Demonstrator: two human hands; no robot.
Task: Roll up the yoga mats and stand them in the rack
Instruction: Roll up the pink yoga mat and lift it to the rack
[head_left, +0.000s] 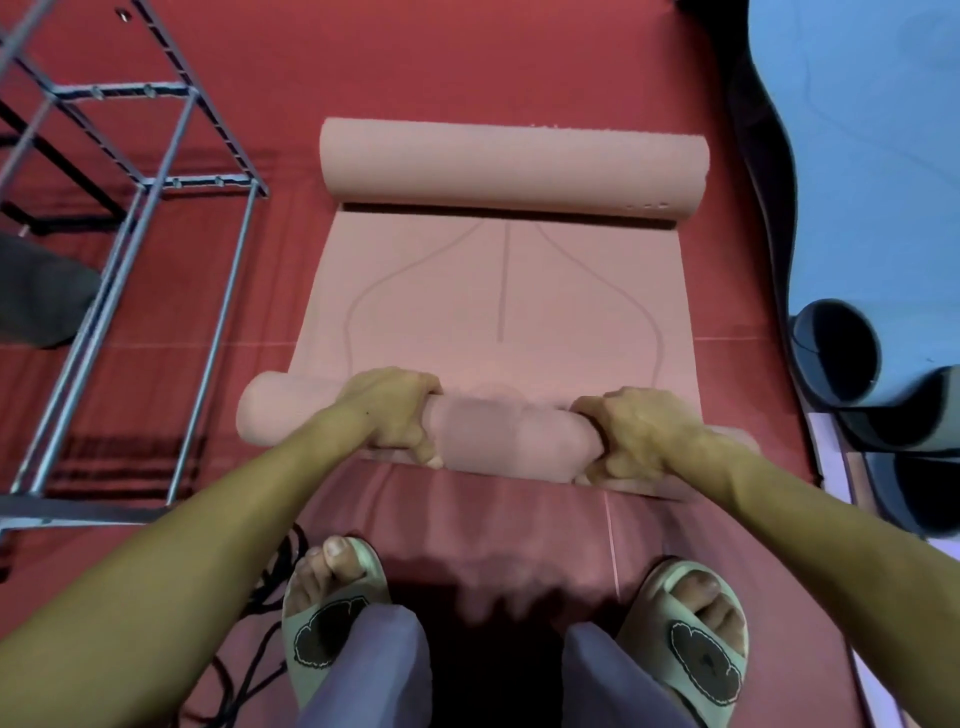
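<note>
On floor, both hands (387, 410) grip pink mat roll (498, 434).

One head-worn wide-angle view looks steeply down, close over the pink mat (498, 312) and red floor (415, 62).

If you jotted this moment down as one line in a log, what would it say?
step: rolling pink yoga mat | left hand: gripping near roll | right hand: gripping near roll | far end: curled | metal rack: left

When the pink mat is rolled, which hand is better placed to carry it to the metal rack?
Probably the left hand: the rack stands on that side of the pink mat. The right hand is farther from it.
</note>
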